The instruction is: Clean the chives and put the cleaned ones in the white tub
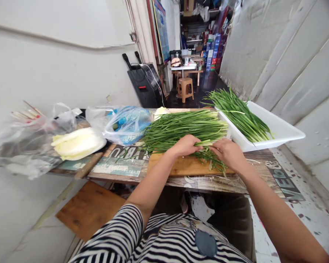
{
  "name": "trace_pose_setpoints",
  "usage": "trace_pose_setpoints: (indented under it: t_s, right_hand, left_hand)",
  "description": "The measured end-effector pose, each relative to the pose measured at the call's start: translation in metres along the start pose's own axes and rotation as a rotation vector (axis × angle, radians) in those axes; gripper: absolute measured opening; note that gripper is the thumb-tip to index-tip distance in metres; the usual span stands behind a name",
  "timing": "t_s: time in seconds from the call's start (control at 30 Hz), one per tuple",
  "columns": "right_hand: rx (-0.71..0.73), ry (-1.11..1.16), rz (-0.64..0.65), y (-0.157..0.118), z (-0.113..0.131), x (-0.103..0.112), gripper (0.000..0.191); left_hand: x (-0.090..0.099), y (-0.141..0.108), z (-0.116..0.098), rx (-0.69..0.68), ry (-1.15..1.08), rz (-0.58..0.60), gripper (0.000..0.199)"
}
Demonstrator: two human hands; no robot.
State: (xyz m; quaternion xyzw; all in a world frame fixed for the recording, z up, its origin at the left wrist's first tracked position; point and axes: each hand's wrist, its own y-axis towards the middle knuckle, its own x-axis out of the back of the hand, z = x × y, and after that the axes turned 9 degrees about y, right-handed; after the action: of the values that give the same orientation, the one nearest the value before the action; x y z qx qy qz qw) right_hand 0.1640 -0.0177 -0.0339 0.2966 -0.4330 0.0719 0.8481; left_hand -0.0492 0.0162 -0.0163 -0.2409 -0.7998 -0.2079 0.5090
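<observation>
A large pile of long green stalks [185, 128] lies across the far part of a wooden cutting board [178, 167]. In front of the pile, my left hand [186, 146] is closed round a small bunch of the stalks [204, 143]. My right hand [226, 151] pinches at the pale ends of the same bunch, to the right of my left hand. Loose trimmed bits [215, 166] lie on the board beneath my hands. More green stalks [239, 115] rest in a white tray [285, 133] at the right, some hanging over its left edge.
A pale cabbage [79, 143], a blue plastic bag [131, 124] and clear bags [30, 146] occupy the left of the table [131, 171]. A wooden handle [89, 165] juts over the front edge. Behind stand a black speaker [148, 84] and a stool [185, 89].
</observation>
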Motion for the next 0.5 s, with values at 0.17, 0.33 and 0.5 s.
trace_pose_setpoints:
  t_s: [0.17,0.33,0.5]
  right_hand:
    - [-0.290,0.390,-0.117,0.005,-0.001,-0.011,0.026]
    - [-0.306,0.500,-0.183,0.002,0.005,-0.027,0.024]
    - [-0.479,0.746,-0.418,0.007,0.011,-0.038,0.034]
  left_hand:
    - [-0.005,-0.003,-0.003,-0.121,0.178,-0.178,0.028]
    - [-0.010,-0.005,-0.005,-0.142,0.261,-0.132,0.029]
    - [-0.012,-0.008,-0.001,-0.105,0.173,-0.172,0.024]
